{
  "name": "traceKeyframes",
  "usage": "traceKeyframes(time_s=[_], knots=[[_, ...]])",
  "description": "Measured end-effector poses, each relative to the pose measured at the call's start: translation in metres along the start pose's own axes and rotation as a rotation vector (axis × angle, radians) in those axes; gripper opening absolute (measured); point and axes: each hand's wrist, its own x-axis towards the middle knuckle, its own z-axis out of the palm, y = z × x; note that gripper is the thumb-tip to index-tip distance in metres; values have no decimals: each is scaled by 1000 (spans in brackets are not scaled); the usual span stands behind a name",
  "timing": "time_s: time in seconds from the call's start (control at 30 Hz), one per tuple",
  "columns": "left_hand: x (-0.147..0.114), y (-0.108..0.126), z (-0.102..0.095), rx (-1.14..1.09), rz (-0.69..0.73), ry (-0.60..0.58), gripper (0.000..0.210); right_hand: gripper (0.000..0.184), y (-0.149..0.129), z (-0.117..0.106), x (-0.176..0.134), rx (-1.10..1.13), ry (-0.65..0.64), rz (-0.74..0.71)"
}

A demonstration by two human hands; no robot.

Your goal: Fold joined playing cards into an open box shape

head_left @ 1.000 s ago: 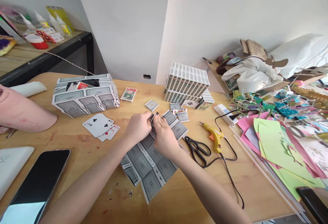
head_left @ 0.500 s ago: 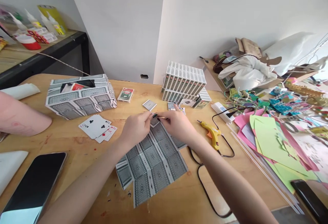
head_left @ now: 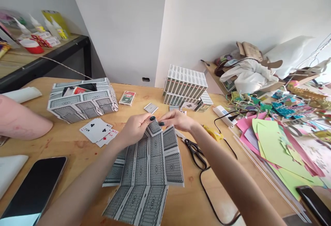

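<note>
The panel of joined playing cards point(head_left: 141, 167) is hanging toward six to seven o'clock from the fingertips, its long axis running from about twelve down to between six and seven over the tabletop point(head_left: 186, 205). The left hand point(head_left: 136, 129) is clamping the bent card flap point(head_left: 155, 128) at the panel's twelve-o'clock end, sitting nearer. The right hand point(head_left: 178, 120) is meeting it from about two o'clock, thumb and forefinger closing together beside the flap's corner; whether they are gripping it, I cannot tell. Black-handled scissors point(head_left: 190, 144) are lying at four o'clock from those fingertips.
</note>
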Motion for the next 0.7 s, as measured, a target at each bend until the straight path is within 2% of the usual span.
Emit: traceKeyframes(time_s=[0.13, 0.2, 0.57, 0.7], knots=[[2, -5, -2, 10, -33, -26, 35, 17, 29, 20, 1, 100, 185, -145], [2, -5, -2, 22, -44, -29, 35, 18, 34, 28, 0, 56, 241, -223], [-1, 1, -1, -82, 35, -88, 39, 16, 25, 39, -4, -519, 239, -410], [-2, 2, -2, -89, 77, -94, 39, 17, 27, 46, -8, -612, 281, -433]])
